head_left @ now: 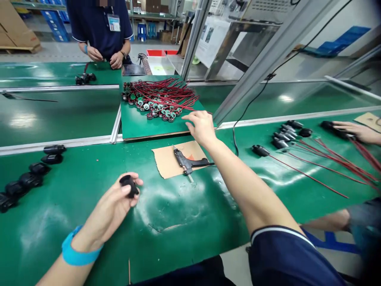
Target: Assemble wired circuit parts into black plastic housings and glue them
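My left hand [114, 206] is closed around a small black plastic housing [129, 184], held just above the green table near the front. My right hand [201, 126] reaches forward with its fingers spread, empty, at the near right edge of a raised green board [139, 125]. On that board lies a pile of small round parts with red and black wires [159, 97]. A black glue gun [187, 162] rests on a piece of brown cardboard [166, 163] between my two arms.
A row of black housings [29, 176] lies at the left edge. At right, black housings with red wires [293, 137] lie near another person's hand [358, 132]. A person in a dark shirt [101, 31] stands across the belt. A slanted metal post [253, 63] rises at the right.
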### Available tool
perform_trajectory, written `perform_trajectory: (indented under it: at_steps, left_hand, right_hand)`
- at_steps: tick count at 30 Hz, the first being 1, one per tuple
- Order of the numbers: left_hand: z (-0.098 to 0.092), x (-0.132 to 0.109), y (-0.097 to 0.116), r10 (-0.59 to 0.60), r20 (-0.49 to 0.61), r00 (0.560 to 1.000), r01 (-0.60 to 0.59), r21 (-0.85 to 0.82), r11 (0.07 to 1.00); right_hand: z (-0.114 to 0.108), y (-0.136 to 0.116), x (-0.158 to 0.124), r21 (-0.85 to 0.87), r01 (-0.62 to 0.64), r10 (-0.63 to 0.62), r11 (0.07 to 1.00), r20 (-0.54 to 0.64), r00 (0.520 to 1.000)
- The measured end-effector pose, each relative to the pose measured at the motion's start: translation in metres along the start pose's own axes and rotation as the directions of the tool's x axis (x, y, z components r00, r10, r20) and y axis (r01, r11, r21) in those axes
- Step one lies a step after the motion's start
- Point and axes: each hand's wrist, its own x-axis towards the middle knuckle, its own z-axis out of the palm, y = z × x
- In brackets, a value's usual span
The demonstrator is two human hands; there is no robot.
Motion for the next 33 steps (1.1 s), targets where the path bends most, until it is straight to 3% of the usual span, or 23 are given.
perform_trajectory:
  at_steps: [4, 9, 17, 20, 24, 27, 30, 33]
  left_hand:
    - [-0.007, -0.002, -0.018, 0.026, 0.050, 0.998, -0.037, 0.228, 0.973]
    - [-0.020, 0.002, -0.021, 0.172, 0.059, 0.983, -0.180, 0.464, 0.867]
    - [-0.017, 0.001, -0.020, 0.267, 0.168, 0.949, -0.315, 0.505, 0.803]
    - [-0.019, 0.000, -0.022, 0.302, 0.177, 0.937, -0.350, 0.502, 0.791]
    - [-0.020, -0.004, -0.021, 0.319, 0.144, 0.937, -0.348, 0.476, 0.807]
    - [-0.017, -0.008, -0.022, 0.302, 0.187, 0.935, -0.355, 0.474, 0.806]
    - [-0.012, -0.011, -0.025, 0.296, 0.250, 0.922, -0.384, 0.502, 0.775]
    - [-0.008, -0.013, -0.031, 0.352, 0.294, 0.889, -0.458, 0.537, 0.708]
  right_hand:
    - [0.016, -0.011, 0.040, -0.017, 0.032, -0.032, 0.999, 0.017, 0.999]
    - [0.013, -0.017, 0.051, -0.004, 0.090, -0.089, 0.996, 0.064, 0.994]
    - [0.009, -0.036, 0.054, -0.031, 0.125, -0.115, 0.992, 0.229, 0.967]
    - [-0.004, -0.053, 0.051, -0.061, 0.121, -0.103, 0.991, 0.238, 0.966]
    - [-0.061, -0.087, 0.010, -0.199, 0.224, -0.217, 0.954, 0.055, 0.975]
    - [-0.116, -0.113, -0.045, -0.242, 0.327, -0.354, 0.913, -0.079, 0.932]
    - [-0.148, -0.131, -0.096, 0.007, 0.437, -0.437, 0.899, -0.012, 0.899]
    - [-0.150, -0.139, -0.126, 0.352, 0.355, -0.412, 0.866, 0.100, 0.905]
